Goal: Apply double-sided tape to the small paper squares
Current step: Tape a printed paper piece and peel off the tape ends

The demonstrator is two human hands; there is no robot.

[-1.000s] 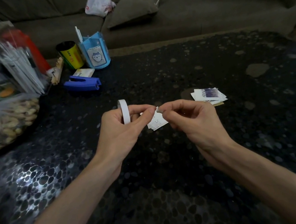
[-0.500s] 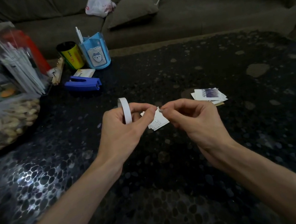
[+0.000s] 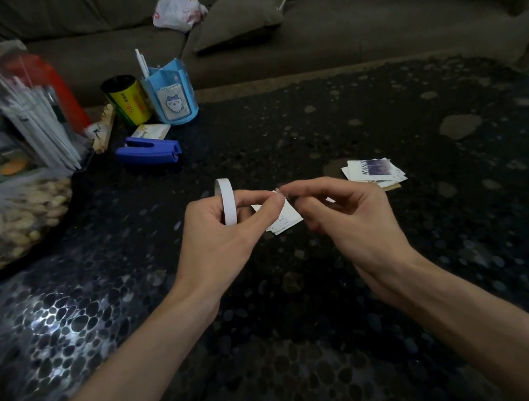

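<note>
A thin white roll of double-sided tape [image 3: 227, 199] sits looped around the fingers of the person's left hand [image 3: 217, 242], held up over the dark pebbled table [image 3: 345, 326]. The left thumb and first finger are pinched shut on the loose end of the tape. The right hand [image 3: 345, 218] has its grip closed too, with its fingertips [image 3: 287, 191] pinching at that same spot. It looks like the person is pulling off or tearing a bit of tape, but the piece is too small to see well.

Under the hands, a few small white paper squares [image 3: 285, 219] lie on the table. I cannot tell if any of them has tape on it. A little way to the right lies another small pile of paper pieces with a purple print on top [image 3: 372, 171]. So most of the job looks like it is yet to do.

Far off on the left are a blue stapler [image 3: 147, 149] and a light blue pen holder [image 3: 172, 95].
</note>
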